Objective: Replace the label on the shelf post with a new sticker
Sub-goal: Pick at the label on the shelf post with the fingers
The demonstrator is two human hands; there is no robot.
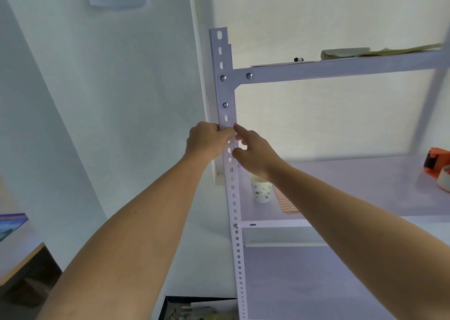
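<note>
A: Two hands on the shelf post [231, 173], then. Where does it stand?
B: Upright, just right of the frame's centre. It is a white strip full of holes, running from the upper middle down to the bottom edge. The hands meet on it a little above mid-height, below the bolted corner plate [225, 90].
A: And the label?
B: I cannot make it out; the fingertips cover that stretch.
A: The left hand [207, 140]?
B: It comes in from the post's left side, fingers curled round the left edge and thumb laid across the front face.
A: The right hand [254, 152]?
B: Its index finger [243, 132] is stretched out, with the tip on the post's right edge beside the left thumb's tip. Its thumb lies lower, near the same edge, and the other fingers are loosely bent. Whether it nips anything, I cannot tell.
A: What lies around?
B: On the middle shelf [353, 185], behind the right wrist, a paper cup [261, 191] with green print stands upright. Just right of it lies an orange gridded sheet [286, 202]. An orange tape dispenser [435, 165] sits on the same shelf at the frame's right edge. On the top shelf [341, 67], upper right, are a marker [298, 59] and a folded pale cloth [345, 52]. At lower left a book [12, 224] lies on a desk [19, 254]. At bottom centre is a dark box [170, 307] of odds and ends.
</note>
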